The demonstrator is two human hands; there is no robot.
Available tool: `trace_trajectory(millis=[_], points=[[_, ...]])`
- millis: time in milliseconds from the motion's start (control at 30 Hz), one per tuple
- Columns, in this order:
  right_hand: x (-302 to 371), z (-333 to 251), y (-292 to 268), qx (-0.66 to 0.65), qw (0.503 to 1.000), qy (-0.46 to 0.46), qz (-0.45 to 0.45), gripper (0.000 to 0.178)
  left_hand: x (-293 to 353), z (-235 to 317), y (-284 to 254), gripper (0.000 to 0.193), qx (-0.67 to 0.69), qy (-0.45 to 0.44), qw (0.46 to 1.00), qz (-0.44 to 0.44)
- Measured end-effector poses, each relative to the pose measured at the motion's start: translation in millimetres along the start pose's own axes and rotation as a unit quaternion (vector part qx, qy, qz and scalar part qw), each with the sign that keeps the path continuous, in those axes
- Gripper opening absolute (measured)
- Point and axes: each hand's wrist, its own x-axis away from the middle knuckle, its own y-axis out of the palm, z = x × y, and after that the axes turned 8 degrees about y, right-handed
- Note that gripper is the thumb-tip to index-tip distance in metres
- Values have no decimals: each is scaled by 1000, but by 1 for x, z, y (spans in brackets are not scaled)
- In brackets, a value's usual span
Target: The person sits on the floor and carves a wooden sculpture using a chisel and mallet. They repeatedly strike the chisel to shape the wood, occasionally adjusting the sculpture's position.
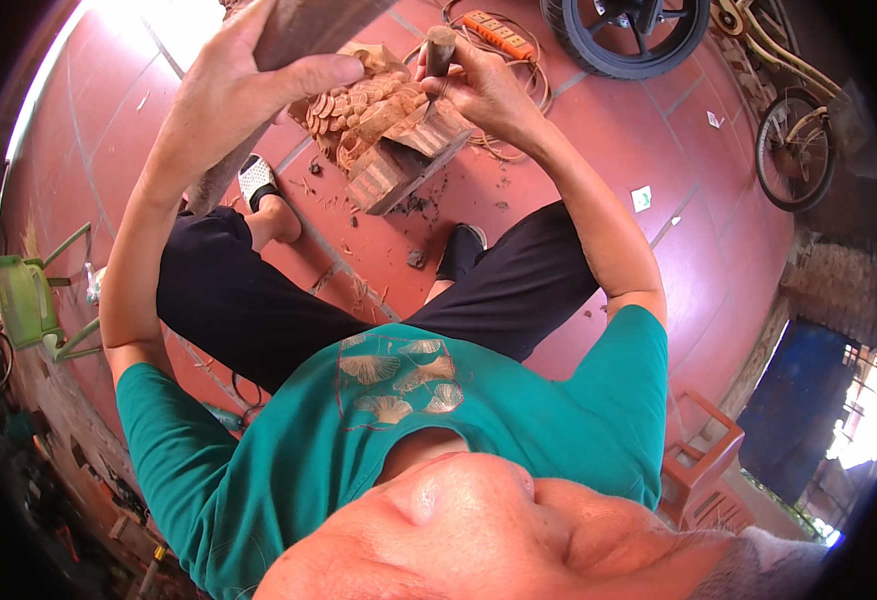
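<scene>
A carved wooden block covered in scale-like relief rests on the tiled floor between my feet, its squared, plain end toward me. Closed around a thick, dark wooden mallet, my left hand is raised over the block's left side, thumb stretched along it. The mallet runs slanting past my palm, its lower end beside my left knee. My right hand grips a chisel by its round wooden handle. The chisel stands nearly upright at the block's right side; its cutting edge is hard to make out.
Wood chips lie around the block and near my shoes. Beyond it are an orange power strip with a coiled cable and a black motorcycle wheel. A bicycle wheel stands right, a green chair left, a reddish chair near right.
</scene>
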Motion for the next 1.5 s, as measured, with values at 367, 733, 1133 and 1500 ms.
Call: trace_trajectory(millis=[367,733,1133,1500], points=[[2,1,3,50,999,-9,13,27,-3,-25,23,78,-158,125,976,-83],[3,-10,5,59,997,43,-16,25,1,2,10,78,0,1,999,-37],[-5,18,-8,-38,998,19,38,21,-8,-23,18,81,-6,96,993,-69],[-6,31,-20,-66,994,75,38,24,-21,-29,24,85,-6,105,992,-69]])
